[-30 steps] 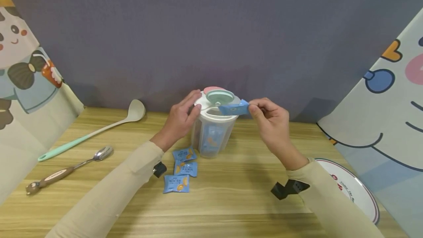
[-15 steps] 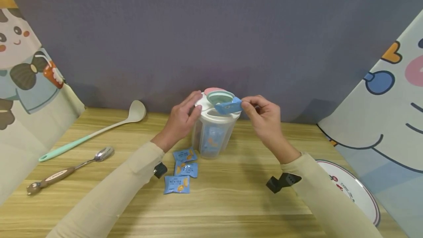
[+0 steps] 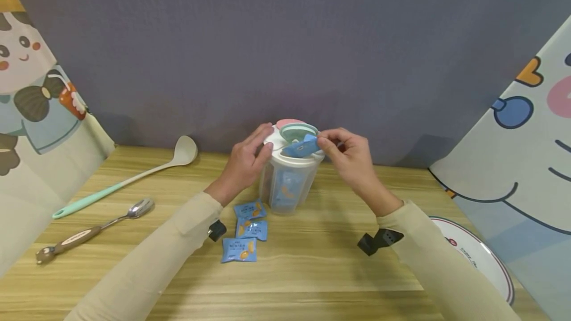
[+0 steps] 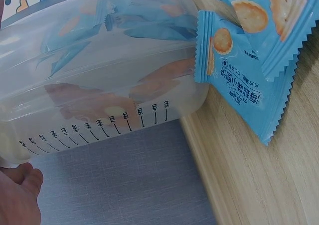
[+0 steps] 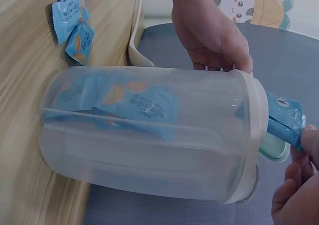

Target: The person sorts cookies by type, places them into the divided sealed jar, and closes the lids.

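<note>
A clear plastic storage container [image 3: 292, 167] with a white lid stands upright on the table. My left hand [image 3: 243, 162] grips it at the lid's left side, thumb in front. The lid's green flap [image 3: 296, 132] is raised above an opening. Between thumb and fingers, my right hand [image 3: 350, 155] pinches one end of a blue biscuit packet [image 3: 299, 148]; its other end dips into that opening. In the right wrist view the packet [image 5: 285, 117] passes partly through the lid. More blue packets [image 5: 134, 105] show through the container's wall. Three biscuit packets [image 3: 239, 250] lie in front, left of centre.
To the left lie a ladle [image 3: 134, 177] with a mint handle and a metal spoon [image 3: 93, 232] with a brown handle. A white plate [image 3: 484, 251] sits at the right, partly behind the right sleeve. A grey panel [image 3: 285, 43] rises behind the table.
My right hand has moved left with the biscuit packet, which has tilted and lowered from above the lid into the opening. My left hand has stayed on the container.
</note>
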Demonstrator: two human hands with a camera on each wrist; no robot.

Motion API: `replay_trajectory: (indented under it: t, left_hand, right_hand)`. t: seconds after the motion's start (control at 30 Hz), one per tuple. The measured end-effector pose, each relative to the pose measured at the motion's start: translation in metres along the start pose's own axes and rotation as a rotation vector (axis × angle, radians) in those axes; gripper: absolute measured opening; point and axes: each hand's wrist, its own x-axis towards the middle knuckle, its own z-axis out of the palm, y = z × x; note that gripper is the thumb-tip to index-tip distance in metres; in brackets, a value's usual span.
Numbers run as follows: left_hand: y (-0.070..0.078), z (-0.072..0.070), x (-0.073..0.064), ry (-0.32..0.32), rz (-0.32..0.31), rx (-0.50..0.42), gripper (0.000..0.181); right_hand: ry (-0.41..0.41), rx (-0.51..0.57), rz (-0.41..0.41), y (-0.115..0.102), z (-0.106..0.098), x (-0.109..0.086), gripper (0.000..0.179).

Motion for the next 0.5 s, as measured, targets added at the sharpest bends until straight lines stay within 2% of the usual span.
replay_trajectory:
  t: [0.2, 0.5]
  left_hand:
    - [-0.001, 0.0, 0.0, -0.005, 0.002, -0.001, 0.044]
    - [-0.001, 0.0, 0.0, 0.002, 0.009, 0.007, 0.044]
  right_hand:
    - [-0.018, -0.003, -0.003, 0.024, 0.002, 0.004, 0.007]
    - [-0.059, -0.02, -0.034, 0.027, 0.004, 0.007, 0.007]
